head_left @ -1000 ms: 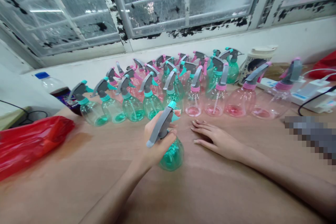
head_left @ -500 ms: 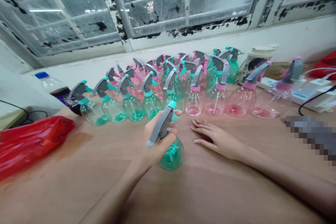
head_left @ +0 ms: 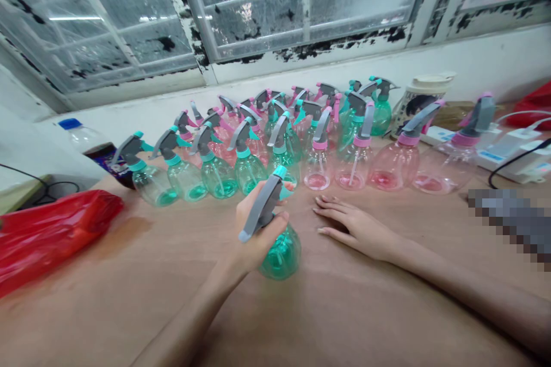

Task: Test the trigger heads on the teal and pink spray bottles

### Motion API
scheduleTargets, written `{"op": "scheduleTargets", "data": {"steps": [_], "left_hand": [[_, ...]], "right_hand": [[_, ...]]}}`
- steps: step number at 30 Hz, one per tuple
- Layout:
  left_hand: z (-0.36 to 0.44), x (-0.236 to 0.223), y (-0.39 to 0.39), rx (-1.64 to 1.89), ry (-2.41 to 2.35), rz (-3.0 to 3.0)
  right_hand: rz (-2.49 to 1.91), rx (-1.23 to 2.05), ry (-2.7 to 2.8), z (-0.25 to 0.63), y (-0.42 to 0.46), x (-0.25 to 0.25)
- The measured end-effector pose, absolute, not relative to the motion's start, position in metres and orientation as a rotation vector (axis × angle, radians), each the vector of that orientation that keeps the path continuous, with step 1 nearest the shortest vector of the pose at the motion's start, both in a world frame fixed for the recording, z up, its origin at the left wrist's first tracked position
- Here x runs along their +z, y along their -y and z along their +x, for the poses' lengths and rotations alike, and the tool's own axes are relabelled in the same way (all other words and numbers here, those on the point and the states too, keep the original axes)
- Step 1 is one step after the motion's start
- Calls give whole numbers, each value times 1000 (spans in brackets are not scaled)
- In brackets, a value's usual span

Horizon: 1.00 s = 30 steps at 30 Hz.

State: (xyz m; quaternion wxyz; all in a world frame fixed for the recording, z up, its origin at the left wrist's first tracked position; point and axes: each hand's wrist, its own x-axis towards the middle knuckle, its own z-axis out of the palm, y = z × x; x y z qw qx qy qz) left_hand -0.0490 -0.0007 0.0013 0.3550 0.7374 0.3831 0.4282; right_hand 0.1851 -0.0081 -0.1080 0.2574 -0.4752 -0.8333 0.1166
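Note:
My left hand [head_left: 252, 232] is closed round the neck of a green spray bottle [head_left: 282, 255], below its grey trigger head. The bottle's teal nozzle points away from me. Part of the neck is hidden by my fingers and thumb. To the right, my right hand [head_left: 353, 226] lies on the wooden table [head_left: 353, 309] with its fingers stretched out and nothing in it. Beyond both hands stands a front row of spray bottles, green ones such as this bottle [head_left: 219, 178] on the left and pink ones such as this bottle [head_left: 394, 166] on the right.
More pink and green sprayers crowd behind the front row. A red plastic bag [head_left: 55, 229] and a dark-labelled drink bottle [head_left: 107, 155] are at left. At right are a white tumbler [head_left: 424, 100], a power strip [head_left: 512, 157] with cables, and a pixelated patch. Windows rise behind.
The spray bottle in my left hand has shifted very slightly to the left. My right hand has stayed in place.

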Motion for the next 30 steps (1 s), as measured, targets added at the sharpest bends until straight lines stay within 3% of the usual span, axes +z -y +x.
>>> {"op": "scheduleTargets", "data": {"steps": [30], "left_hand": [[-48,3,1,1066,-949,1924]], "right_hand": [[-1305,288,2283,185,8,-109]]}}
